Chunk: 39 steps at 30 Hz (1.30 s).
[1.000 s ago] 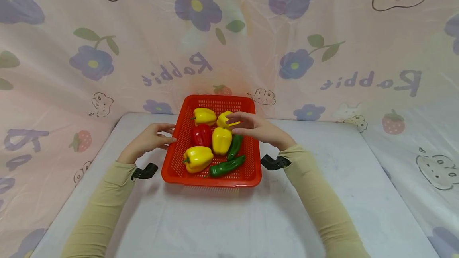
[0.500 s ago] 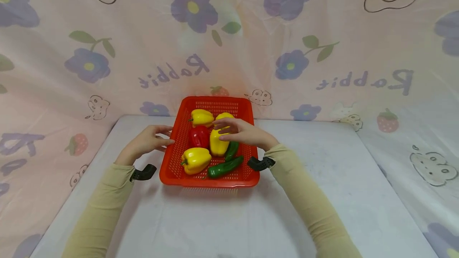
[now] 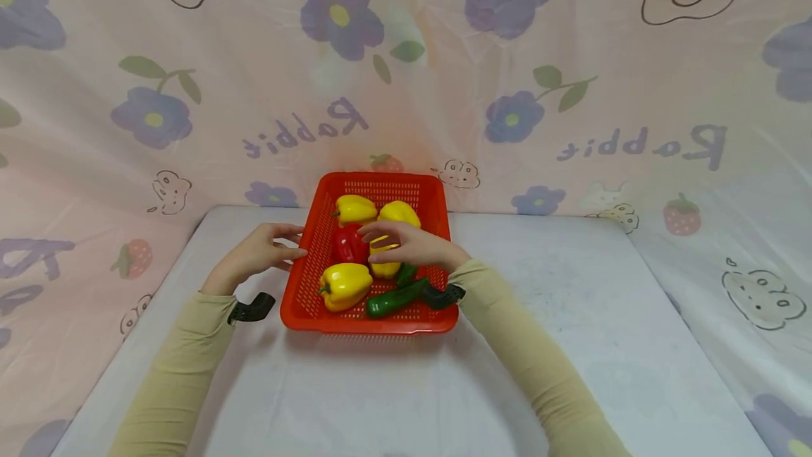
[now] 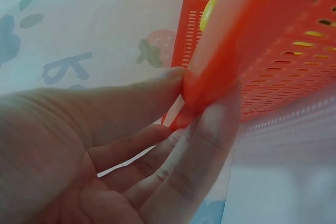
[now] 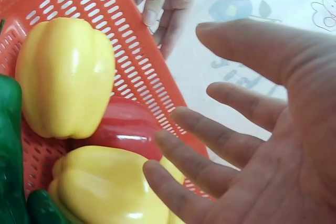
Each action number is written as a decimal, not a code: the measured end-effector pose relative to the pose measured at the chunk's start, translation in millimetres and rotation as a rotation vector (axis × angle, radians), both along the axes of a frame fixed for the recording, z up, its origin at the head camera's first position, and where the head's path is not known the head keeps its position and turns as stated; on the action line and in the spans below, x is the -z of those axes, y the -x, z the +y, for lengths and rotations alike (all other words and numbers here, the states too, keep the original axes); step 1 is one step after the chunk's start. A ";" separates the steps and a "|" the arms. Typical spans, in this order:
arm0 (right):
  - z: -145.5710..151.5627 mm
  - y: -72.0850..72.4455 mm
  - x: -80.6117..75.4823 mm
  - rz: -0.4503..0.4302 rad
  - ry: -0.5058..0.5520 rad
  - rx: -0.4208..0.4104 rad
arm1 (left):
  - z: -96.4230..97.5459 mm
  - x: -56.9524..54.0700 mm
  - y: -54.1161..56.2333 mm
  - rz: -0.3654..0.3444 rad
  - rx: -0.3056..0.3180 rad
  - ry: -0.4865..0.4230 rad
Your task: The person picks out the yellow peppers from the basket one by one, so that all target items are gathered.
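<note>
A red perforated plastic basket (image 3: 368, 324) holds several yellow bell peppers (image 3: 347, 285), one red bell pepper (image 3: 349, 245) and two long green peppers (image 3: 390, 302). At its left side my left hand (image 3: 259, 254) pinches the rim; the left wrist view has the thumb (image 4: 149, 90) on one side of the basket wall and the forefinger (image 4: 194, 166) on the other. My right hand (image 3: 415, 243) hovers over the basket's middle, fingers spread and holding nothing. It partly covers one yellow pepper in the head view, its fingertips overlapping the red pepper there.
The basket stands on a table with a white cover (image 3: 545, 344), near its back edge. A printed curtain (image 3: 406, 90) with flowers and rabbits hangs right behind and along both sides. Each wrist wears a black camera mount (image 3: 252, 307).
My right hand has moved left and slightly toward me, from above the back right yellow pepper to the basket's middle. My left hand stays at the rim. The head view has shifted slightly.
</note>
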State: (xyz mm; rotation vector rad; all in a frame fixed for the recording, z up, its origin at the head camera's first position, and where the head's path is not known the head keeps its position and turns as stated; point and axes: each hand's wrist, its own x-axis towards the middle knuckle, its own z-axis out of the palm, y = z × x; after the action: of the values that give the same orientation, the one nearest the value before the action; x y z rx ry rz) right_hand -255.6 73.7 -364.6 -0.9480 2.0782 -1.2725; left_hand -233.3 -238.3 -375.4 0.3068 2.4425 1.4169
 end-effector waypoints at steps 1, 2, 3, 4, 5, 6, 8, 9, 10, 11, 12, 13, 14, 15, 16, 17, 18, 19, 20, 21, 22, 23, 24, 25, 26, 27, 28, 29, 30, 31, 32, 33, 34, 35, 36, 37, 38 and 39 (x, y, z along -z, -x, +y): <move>-1.9 0.1 0.6 0.007 -0.009 -0.003 | 0.0 -0.3 -0.2 0.000 -0.001 0.005; -3.8 0.1 1.1 0.014 -0.018 -0.007 | 0.0 -0.5 -0.3 0.002 -0.002 0.010; -5.7 0.1 1.5 0.021 -0.029 -0.012 | -0.1 -0.7 -0.5 0.003 -0.001 0.014; -7.5 0.0 2.1 0.026 -0.040 -0.013 | 0.0 -0.8 -0.6 0.003 0.000 0.015; -9.1 0.0 2.7 0.028 -0.049 -0.015 | -0.1 -0.8 -0.6 0.003 0.000 0.016; -10.6 -0.2 3.4 0.030 -0.056 -0.017 | -0.1 -0.9 -0.6 0.003 0.001 0.015; -13.5 -0.6 4.9 0.031 -0.062 -0.020 | -0.1 -0.5 -0.1 0.002 0.002 0.012; -14.8 -0.6 5.8 0.032 -0.064 -0.020 | 0.1 -0.2 0.2 0.001 0.001 0.009; -15.9 -0.7 6.4 0.030 -0.064 -0.019 | 0.2 0.0 0.5 0.000 0.000 0.007; -16.9 -0.5 7.2 0.034 -0.065 -0.021 | 0.3 0.2 0.9 -0.001 0.000 0.005; -17.9 -0.4 7.8 0.033 -0.067 -0.021 | 0.5 0.3 1.1 -0.001 0.000 0.004; -18.9 -0.2 8.6 0.033 -0.070 -0.024 | 0.8 0.4 1.1 -0.003 -0.002 0.002; -20.0 0.1 9.4 0.031 -0.069 -0.028 | 1.2 0.3 0.9 -0.004 -0.003 0.001; -21.0 0.5 10.3 0.025 -0.069 -0.031 | 1.5 0.2 0.7 -0.004 -0.002 0.000; -21.9 0.7 11.0 0.020 -0.070 -0.034 | 1.6 0.2 0.4 -0.002 0.001 0.001; -22.9 1.0 11.9 0.021 -0.071 -0.039 | 1.8 0.1 0.0 -0.002 0.003 -0.003; -24.0 1.3 12.7 0.021 -0.072 -0.044 | 1.8 0.0 -0.4 -0.001 0.004 -0.007; -24.9 1.5 13.4 0.024 -0.073 -0.048 | 2.0 -0.1 -0.9 0.000 0.005 -0.011; -25.9 1.5 13.8 0.027 -0.076 -0.050 | 1.7 -0.1 -1.1 0.001 0.009 -0.015; -27.0 1.3 14.0 0.033 -0.079 -0.054 | 1.4 -0.1 -1.4 0.002 0.012 -0.021; -28.1 1.2 14.3 0.047 -0.088 -0.057 | 1.2 0.0 -1.8 0.002 0.016 -0.028; -29.3 1.2 14.9 0.060 -0.096 -0.060 | 0.9 -0.1 -2.1 -0.001 0.015 -0.034; -30.7 0.7 15.1 0.065 -0.104 -0.064 | 0.7 -0.1 -2.6 -0.002 0.017 -0.037; -31.8 0.3 15.2 0.071 -0.111 -0.068 | 0.8 -0.3 -2.5 -0.004 0.017 -0.040; -33.1 -0.1 15.3 0.075 -0.118 -0.070 | 0.8 -0.4 -2.2 -0.006 0.017 -0.041; -34.4 -0.6 15.0 0.074 -0.121 -0.076 | 0.8 -0.2 -1.8 -0.007 0.015 -0.040; -35.8 -1.1 15.2 0.069 -0.125 -0.080 | 0.6 0.3 -2.1 -0.007 0.016 -0.040; -37.1 -2.0 15.1 0.060 -0.128 -0.085 | 0.3 0.6 -2.0 -0.008 0.013 -0.037; -38.3 -2.6 14.9 0.052 -0.130 -0.089 | 0.2 1.2 -1.8 -0.007 0.012 -0.035; -39.1 -2.8 15.1 0.050 -0.131 -0.093 | 0.2 1.6 -1.5 -0.008 0.010 -0.034; -40.0 -2.9 15.3 0.042 -0.132 -0.095 | 0.3 2.0 -1.2 -0.006 0.008 -0.031; -40.7 -2.9 15.5 0.038 -0.131 -0.100 | 0.3 2.3 -1.0 -0.005 0.006 -0.029; -41.3 -2.6 16.2 0.038 -0.135 -0.102 | 0.5 2.4 -1.0 -0.001 0.009 -0.029; -41.8 -2.5 16.5 0.042 -0.139 -0.105 | 0.6 2.7 -0.6 0.002 0.010 -0.025; -42.3 -1.9 17.5 0.046 -0.146 -0.106 | 0.8 3.1 -0.2 0.002 0.009 -0.023; -42.9 -1.6 18.3 0.047 -0.151 -0.108 | 1.0 3.2 -0.1 0.002 0.009 -0.022; -43.6 -1.5 18.8 0.048 -0.158 -0.108 | 1.0 3.2 -0.1 0.002 0.008 -0.021; -44.2 -1.2 19.2 0.055 -0.168 -0.109 | 0.8 3.1 -0.1 0.002 0.010 -0.021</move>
State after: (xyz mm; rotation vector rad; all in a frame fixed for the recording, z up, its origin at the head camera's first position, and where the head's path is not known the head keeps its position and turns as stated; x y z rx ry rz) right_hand -254.4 29.5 -383.8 -1.0154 2.1068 -1.0104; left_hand -233.2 -237.5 -378.6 0.3241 2.4255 1.4397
